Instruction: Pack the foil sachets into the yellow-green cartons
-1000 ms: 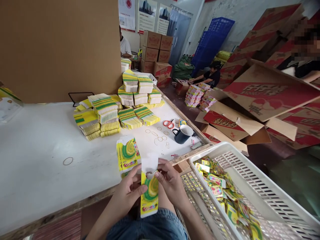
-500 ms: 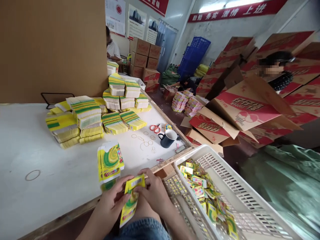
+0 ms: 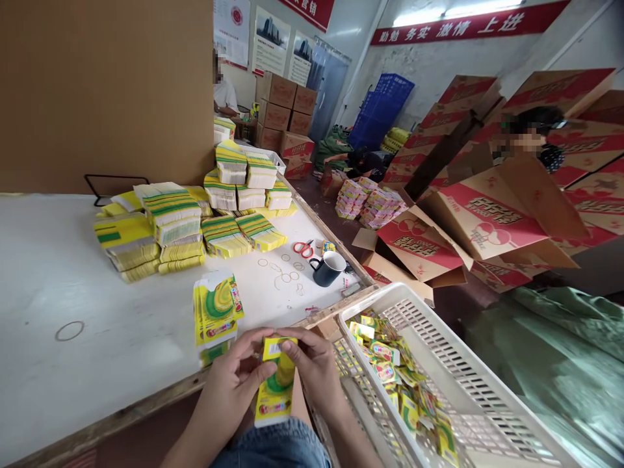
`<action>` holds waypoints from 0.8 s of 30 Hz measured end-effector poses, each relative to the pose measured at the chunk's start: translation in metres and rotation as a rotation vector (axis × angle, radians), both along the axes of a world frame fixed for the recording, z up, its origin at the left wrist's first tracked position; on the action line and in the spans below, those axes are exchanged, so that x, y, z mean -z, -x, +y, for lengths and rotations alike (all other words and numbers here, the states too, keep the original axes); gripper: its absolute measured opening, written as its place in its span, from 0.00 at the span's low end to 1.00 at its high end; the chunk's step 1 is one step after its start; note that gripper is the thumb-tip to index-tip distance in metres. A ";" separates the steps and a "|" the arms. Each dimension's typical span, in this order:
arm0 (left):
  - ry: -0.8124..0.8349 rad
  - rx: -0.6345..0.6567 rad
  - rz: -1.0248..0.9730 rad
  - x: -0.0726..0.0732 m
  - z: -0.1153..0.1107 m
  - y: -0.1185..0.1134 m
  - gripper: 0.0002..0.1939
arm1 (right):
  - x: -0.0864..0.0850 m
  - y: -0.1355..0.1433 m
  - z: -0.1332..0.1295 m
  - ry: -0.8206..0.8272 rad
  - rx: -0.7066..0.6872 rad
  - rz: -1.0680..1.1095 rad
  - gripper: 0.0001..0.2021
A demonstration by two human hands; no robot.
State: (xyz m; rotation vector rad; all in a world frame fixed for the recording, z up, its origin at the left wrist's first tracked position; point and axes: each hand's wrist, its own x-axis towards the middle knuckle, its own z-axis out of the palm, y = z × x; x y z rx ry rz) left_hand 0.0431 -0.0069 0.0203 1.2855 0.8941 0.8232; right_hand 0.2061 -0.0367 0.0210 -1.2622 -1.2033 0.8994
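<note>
A yellow and green carton (image 3: 275, 388) is held upright over the lap, its barcode end at the top. My left hand (image 3: 238, 374) grips its left edge, thumb on the front face. On the other side, my right hand (image 3: 314, 364) pinches the upper right part with the thumb near the barcode. Just beyond my left hand, a small stack of flat yellow cartons (image 3: 217, 309) lies at the table's edge. To the right of my right hand is a white plastic basket (image 3: 458, 331) with small yellow packets (image 3: 409, 413) in it.
Bundled carton stacks (image 3: 170, 211) stand at the back of the white table (image 3: 43, 292). Red scissors (image 3: 303, 249), rubber bands and a dark mug (image 3: 327, 270) lie nearer the right edge. Cardboard boxes (image 3: 502, 208) and people are beyond.
Both hands have moved slightly right with the carton, which is now more upright and faces the camera more. The person behind the boxes at the right has shifted.
</note>
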 end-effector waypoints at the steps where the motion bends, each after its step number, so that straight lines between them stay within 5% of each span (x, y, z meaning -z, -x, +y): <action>1: -0.068 -0.019 0.059 0.000 0.003 0.004 0.23 | -0.004 -0.008 -0.002 -0.038 0.063 -0.074 0.08; 3: -0.275 -0.104 0.239 0.001 0.016 0.020 0.27 | -0.016 -0.034 -0.009 -0.159 0.319 -0.318 0.09; 5: -0.510 -0.191 0.476 0.007 0.034 0.043 0.32 | -0.027 -0.062 -0.018 -0.291 0.743 -0.612 0.08; 7: -0.642 -0.177 0.652 0.012 0.050 0.064 0.32 | -0.033 -0.083 -0.025 -0.290 0.911 -0.825 0.10; 10: -0.635 -0.134 0.759 0.013 0.060 0.080 0.27 | -0.027 -0.081 -0.023 -0.231 0.766 -0.789 0.11; 14: -0.582 -0.142 0.750 0.001 0.061 0.083 0.22 | -0.006 -0.035 -0.005 -0.069 0.396 -0.455 0.12; 19: -0.606 -0.056 0.846 -0.008 0.063 0.083 0.14 | 0.008 0.017 0.015 0.080 0.135 -0.204 0.15; 24: -0.693 -0.088 0.885 0.000 0.056 0.072 0.17 | 0.019 0.046 0.038 0.089 0.134 -0.311 0.15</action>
